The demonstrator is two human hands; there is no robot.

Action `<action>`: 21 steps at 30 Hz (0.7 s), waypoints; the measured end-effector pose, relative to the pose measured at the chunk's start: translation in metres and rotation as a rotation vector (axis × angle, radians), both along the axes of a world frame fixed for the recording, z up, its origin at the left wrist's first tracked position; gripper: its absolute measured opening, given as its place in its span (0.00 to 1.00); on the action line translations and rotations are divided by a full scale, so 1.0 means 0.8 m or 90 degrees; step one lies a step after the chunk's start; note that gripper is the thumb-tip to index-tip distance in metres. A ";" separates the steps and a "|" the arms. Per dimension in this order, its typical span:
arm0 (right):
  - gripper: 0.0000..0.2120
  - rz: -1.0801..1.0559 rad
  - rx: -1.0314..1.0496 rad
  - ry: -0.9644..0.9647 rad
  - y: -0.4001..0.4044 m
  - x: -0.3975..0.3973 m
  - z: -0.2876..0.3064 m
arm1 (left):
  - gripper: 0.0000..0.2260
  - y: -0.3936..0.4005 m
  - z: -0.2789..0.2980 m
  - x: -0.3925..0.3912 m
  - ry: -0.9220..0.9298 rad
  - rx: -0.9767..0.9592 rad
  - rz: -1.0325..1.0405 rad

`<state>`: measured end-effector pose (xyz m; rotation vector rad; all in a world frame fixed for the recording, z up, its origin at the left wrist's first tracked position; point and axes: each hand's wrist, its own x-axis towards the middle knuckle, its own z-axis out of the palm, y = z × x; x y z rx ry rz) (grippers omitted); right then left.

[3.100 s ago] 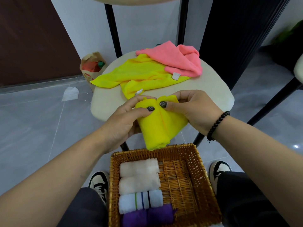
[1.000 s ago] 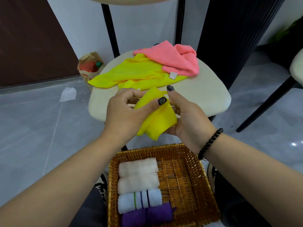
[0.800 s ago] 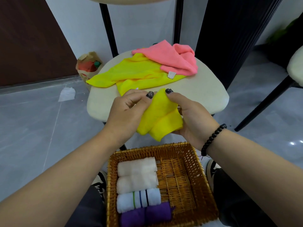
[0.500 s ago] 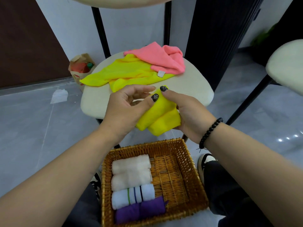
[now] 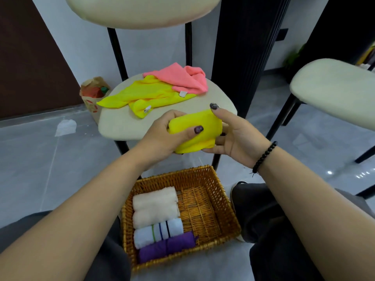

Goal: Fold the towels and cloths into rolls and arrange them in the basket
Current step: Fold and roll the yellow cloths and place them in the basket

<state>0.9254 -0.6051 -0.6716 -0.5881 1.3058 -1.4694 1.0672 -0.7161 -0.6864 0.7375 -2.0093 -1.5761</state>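
grey floor tiles lay under a cream chair seat (image 5: 219, 98) bearing a loose yellow cloth (image 5: 146, 96) and a pink cloth (image 5: 182, 78). below it, a wicker basket (image 5: 209, 209) held four rolls along its left side. above the basket, the left hand (image 5: 162, 136) and right hand (image 5: 233, 134) both clasped a rolled yellow cloth (image 5: 199, 123).

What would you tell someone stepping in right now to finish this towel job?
Left hand: grips the yellow cloth roll, thumb across its front.
Right hand: cups the same roll from the right side, a looser grip.
Wicker basket: its left side holds two cream rolls, a white striped roll and a purple roll; its right side is bare.
Left to do: put the yellow roll in, then roll the loose yellow cloth and pink cloth lying on the chair seat.
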 end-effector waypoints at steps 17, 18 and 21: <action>0.16 -0.183 0.152 -0.068 -0.017 0.040 -0.116 | 0.10 0.028 -0.114 0.011 0.080 0.609 0.258; 0.18 -0.193 0.170 -0.077 -0.021 0.039 -0.133 | 0.13 0.030 -0.127 0.008 0.068 0.626 0.274; 0.18 -0.212 0.228 -0.067 -0.031 0.031 -0.188 | 0.16 0.035 -0.163 -0.002 0.042 0.666 0.317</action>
